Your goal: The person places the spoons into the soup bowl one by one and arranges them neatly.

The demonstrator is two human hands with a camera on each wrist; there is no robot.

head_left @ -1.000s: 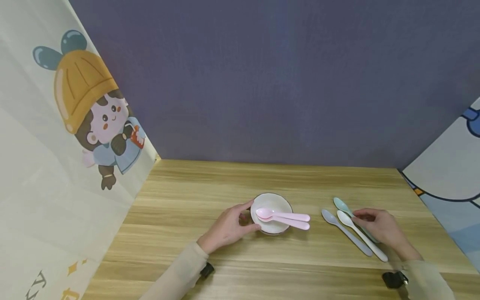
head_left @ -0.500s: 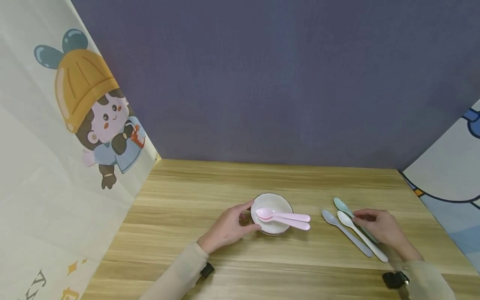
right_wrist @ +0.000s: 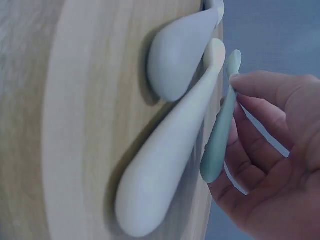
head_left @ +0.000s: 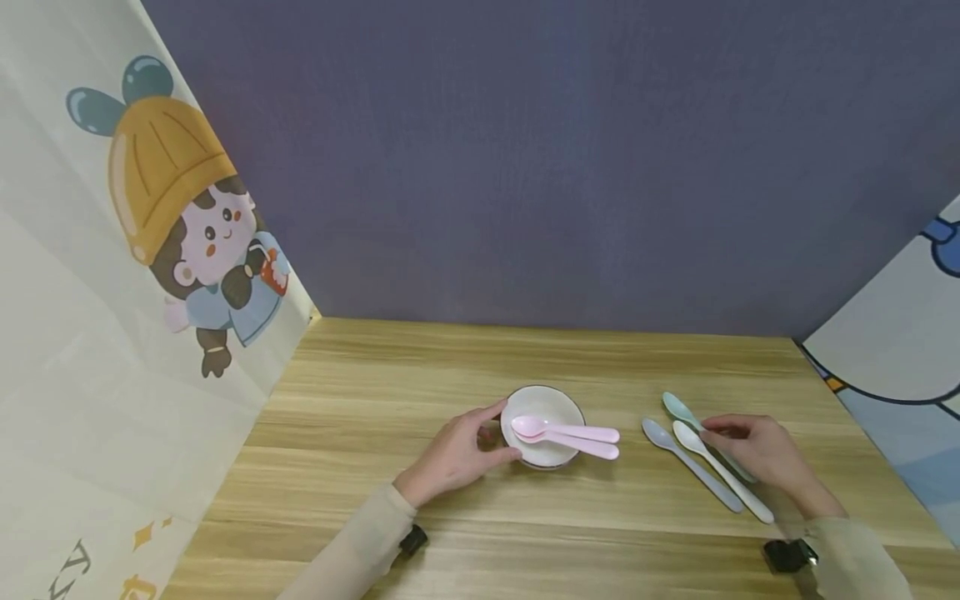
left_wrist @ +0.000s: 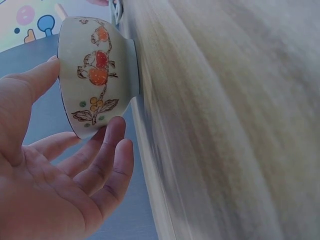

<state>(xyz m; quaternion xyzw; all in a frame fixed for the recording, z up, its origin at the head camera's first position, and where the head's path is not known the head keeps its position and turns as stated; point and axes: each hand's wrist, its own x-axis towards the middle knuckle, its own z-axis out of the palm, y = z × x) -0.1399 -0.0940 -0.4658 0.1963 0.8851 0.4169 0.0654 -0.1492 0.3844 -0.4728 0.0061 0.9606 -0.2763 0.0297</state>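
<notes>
My left hand point(head_left: 459, 450) holds a small white bowl point(head_left: 553, 405) at its left side, thumb and fingers spread around the rim. Painted red fruit and leaves decorate the bowl's outside point(left_wrist: 97, 75) in the left wrist view. Two pink spoons point(head_left: 585, 440) lie in it, handles sticking out over the right rim. At the right, my right hand point(head_left: 765, 454) pinches a mint-green spoon point(right_wrist: 220, 135) between thumb and fingers. Beside that spoon lie a white spoon point(head_left: 723, 472) and a grey-lilac spoon point(head_left: 693, 467), both on the table, bowls pointing away from me.
The wood-grain table point(head_left: 390, 367) ends at a dark blue-grey panel point(head_left: 525, 167) at the back. A pale panel with a cartoon figure point(head_left: 217, 242) stands on the left, and another printed panel point(head_left: 885, 333) on the right.
The mint-green spoon and my right hand have shifted very slightly left and away from me in the last half second. My left hand, the bowl and the pink spoons stay put.
</notes>
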